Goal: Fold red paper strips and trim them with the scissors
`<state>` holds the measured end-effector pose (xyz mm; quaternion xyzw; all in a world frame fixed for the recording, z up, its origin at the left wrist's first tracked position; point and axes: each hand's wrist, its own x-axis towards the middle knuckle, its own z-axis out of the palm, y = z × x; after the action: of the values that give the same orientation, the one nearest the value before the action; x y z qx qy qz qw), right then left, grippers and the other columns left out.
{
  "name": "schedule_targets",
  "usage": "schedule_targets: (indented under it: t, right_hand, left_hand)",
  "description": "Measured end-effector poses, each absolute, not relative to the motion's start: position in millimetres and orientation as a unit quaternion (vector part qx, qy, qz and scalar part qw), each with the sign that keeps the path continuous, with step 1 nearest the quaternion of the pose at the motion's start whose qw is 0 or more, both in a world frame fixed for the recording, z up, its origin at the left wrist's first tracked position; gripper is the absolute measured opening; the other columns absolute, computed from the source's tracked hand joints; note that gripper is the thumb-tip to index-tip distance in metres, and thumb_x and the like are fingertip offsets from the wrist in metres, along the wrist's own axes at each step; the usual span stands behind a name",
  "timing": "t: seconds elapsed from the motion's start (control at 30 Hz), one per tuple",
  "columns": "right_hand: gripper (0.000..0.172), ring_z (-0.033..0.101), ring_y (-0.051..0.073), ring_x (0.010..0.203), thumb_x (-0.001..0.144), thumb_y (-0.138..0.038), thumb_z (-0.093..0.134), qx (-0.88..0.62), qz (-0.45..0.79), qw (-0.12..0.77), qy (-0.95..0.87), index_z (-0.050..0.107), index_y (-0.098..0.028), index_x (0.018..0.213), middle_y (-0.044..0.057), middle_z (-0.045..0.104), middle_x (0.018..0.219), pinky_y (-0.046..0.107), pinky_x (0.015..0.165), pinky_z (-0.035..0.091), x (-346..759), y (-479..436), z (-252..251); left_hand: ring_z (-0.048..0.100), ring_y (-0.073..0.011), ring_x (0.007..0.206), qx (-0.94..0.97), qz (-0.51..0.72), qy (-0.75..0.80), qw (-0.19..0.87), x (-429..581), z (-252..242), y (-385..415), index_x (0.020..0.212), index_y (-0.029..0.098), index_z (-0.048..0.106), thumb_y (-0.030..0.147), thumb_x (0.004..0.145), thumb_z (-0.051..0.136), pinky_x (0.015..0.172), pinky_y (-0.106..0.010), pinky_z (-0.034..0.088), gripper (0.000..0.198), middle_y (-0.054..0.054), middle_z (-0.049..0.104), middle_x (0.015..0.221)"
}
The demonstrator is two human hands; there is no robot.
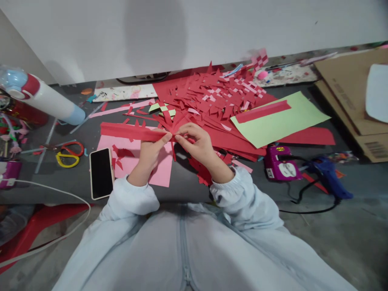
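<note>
Pale blue jacket (pixel 184 246) fills the near edge, its two sleeves reaching over one dark grey table (pixel 188 188). Below the table's edge at left, part of one red seat (pixel 33 230) shows, crossed by a white cable (pixel 66 189).

Two hands meet on one folded red paper strip (pixel 127 131), which runs out to the left above one pink sheet (pixel 162 169) and hides part of it. The left hand (pixel 150 152) clamps the strip between thumb and fingers; the right hand (pixel 197 143) pinches its right end, fingertips almost touching the left thumb.

One phone (pixel 101 173) lies just beside the left sleeve, with one pair of scissors (pixel 70 154) farther left. Two purple boxes sit on the table, one at the far left (pixel 10 174), the other (pixel 280 163) right of the right hand, near one blue glue gun (pixel 329 176).

Beyond the hands, a heap of red paper pieces (pixel 200 95), too tangled to count, crowds the middle. One green sheet (pixel 281 129) lies against its right side, bearing a second folded red strip (pixel 263 112). One bottle (pixel 50 101) leans across the view at left, partly covering one red can (pixel 28 113); cardboard (pixel 342 89) takes the right. One white panel (pixel 212 32) closes off the back.
</note>
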<state>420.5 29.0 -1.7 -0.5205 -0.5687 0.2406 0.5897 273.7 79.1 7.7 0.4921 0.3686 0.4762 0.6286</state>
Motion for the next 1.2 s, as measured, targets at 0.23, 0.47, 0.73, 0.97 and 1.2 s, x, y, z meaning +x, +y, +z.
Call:
schedule_targets:
  t: [0.23, 0.47, 0.73, 0.97, 1.2]
  right_hand:
    - [0.026, 0.059, 0.014, 0.068, 0.086, -0.043, 0.063, -0.541, 0.249, 0.578, -0.557, 0.067, -0.02, 0.076, 0.003, 0.066, 0.074, 0.028, 0.063, 0.047, 421.4, 28.5, -0.9]
    - [0.023, 0.059, 0.013, 0.069, 0.084, -0.04, 0.064, -0.563, 0.244, 0.583, -0.533, 0.066, -0.019, 0.075, 0.003, 0.066, 0.074, 0.028, 0.064, 0.048, 427.2, 30.7, -3.9]
    - [0.027, 0.06, 0.014, 0.068, 0.083, -0.045, 0.064, -0.57, 0.264, 0.572, -0.528, 0.065, -0.019, 0.074, 0.003, 0.067, 0.074, 0.028, 0.066, 0.048, 431.3, 30.0, -0.7]
    - [0.018, 0.064, 0.015, 0.075, 0.083, -0.036, 0.067, -0.515, 0.317, 0.494, -0.625, 0.071, -0.019, 0.085, 0.005, 0.073, 0.083, 0.029, 0.071, 0.049, 425.5, 25.7, 1.5]
    - [0.026, 0.061, 0.014, 0.068, 0.083, -0.04, 0.063, -0.526, 0.367, 0.509, -0.574, 0.069, -0.017, 0.074, 0.003, 0.069, 0.073, 0.027, 0.066, 0.047, 423.5, 25.3, 5.5]
  left_hand:
    - [0.066, -0.0166, 0.082, 0.532, 0.483, 0.377, 0.584, 272.9, 6.7, 76.2, 0.076, 0.022, 0.075, 0.036, 0.066, 0.085, 0.083, -0.032, 0.052, 0.02, -0.003, 0.072, 0.08]
    - [0.064, -0.0119, 0.078, 0.419, 0.607, 0.393, 0.549, 272.1, 11.1, 84.2, 0.08, 0.023, 0.072, 0.045, 0.06, 0.087, 0.08, -0.029, 0.052, 0.034, 0.0, 0.07, 0.084]
    - [0.058, -0.0095, 0.068, 0.426, 0.609, 0.423, 0.519, 269.3, 12.0, 88.0, 0.068, 0.021, 0.064, 0.051, 0.059, 0.086, 0.075, -0.026, 0.052, 0.038, 0.004, 0.06, 0.069]
    - [0.057, -0.0104, 0.06, 0.512, 0.479, 0.423, 0.574, 271.7, 11.3, 81.1, 0.061, 0.017, 0.064, 0.047, 0.056, 0.088, 0.06, -0.025, 0.049, 0.039, 0.002, 0.061, 0.061]
    - [0.058, -0.0094, 0.059, 0.542, 0.449, 0.384, 0.597, 269.7, 9.5, 80.9, 0.071, 0.018, 0.072, 0.041, 0.066, 0.084, 0.06, -0.024, 0.048, 0.027, 0.0, 0.066, 0.064]
